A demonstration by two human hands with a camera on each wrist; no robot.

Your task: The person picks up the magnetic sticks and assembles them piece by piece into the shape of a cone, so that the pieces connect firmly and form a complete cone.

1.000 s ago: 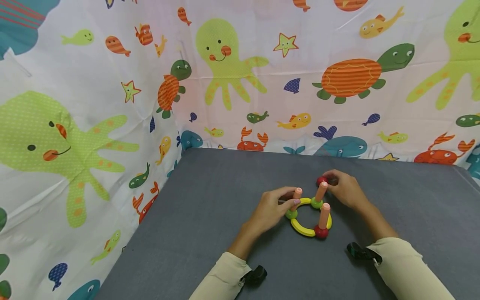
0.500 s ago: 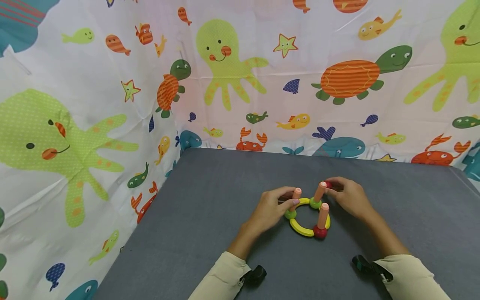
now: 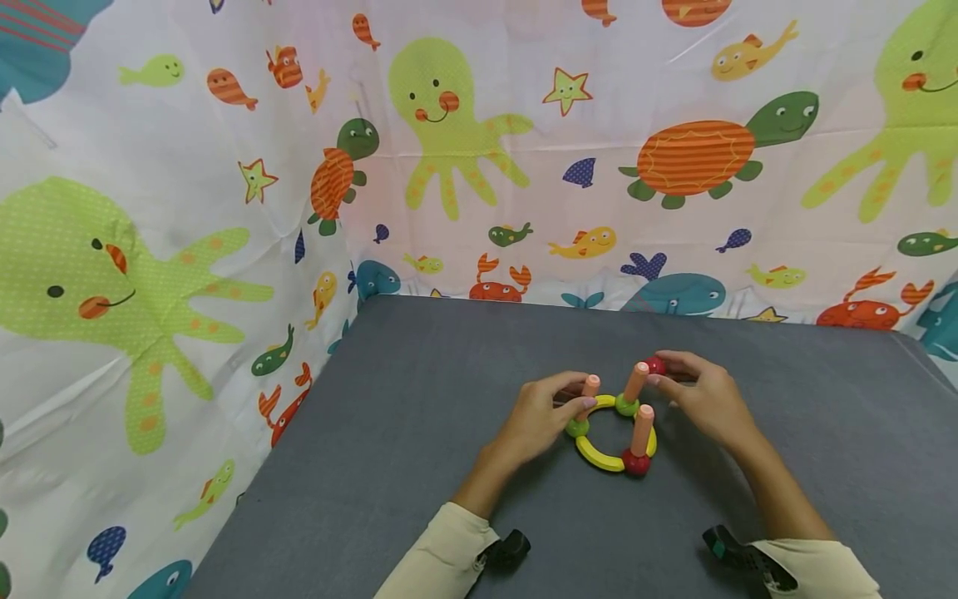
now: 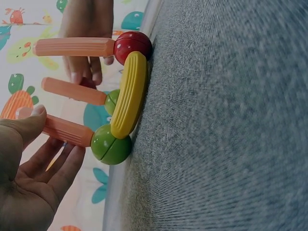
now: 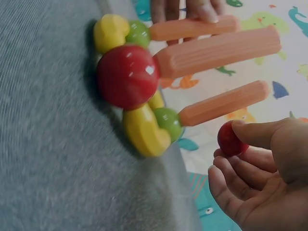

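Observation:
A ring of yellow curved pieces [image 3: 599, 457] joined by balls lies on the grey table, with three peach ridged sticks standing up from the balls. My left hand [image 3: 542, 416] pinches the left stick [image 4: 67, 131] between thumb and fingers, above its green ball [image 4: 110, 144]. The back stick [image 3: 635, 383] rises from another green ball [image 3: 627, 405]. Nearest me, the front stick [image 3: 642, 431] stands on a red ball [image 5: 127, 76]. My right hand [image 3: 707, 399] holds a loose red ball [image 5: 230, 138] between thumb and fingertips, raised beside the top of the back stick.
The grey cloth-like tabletop [image 3: 434, 399] spreads around the ring. A curtain printed with sea animals [image 3: 479, 183] rises along the table's back and left edges. Black wrist cameras, such as the left one [image 3: 509, 551], sit at both cuffs, low over the table.
The right hand has carried the loose red ball from behind the back stick to its right side, coming slightly toward me. The left hand keeps its hold and the ring stays put.

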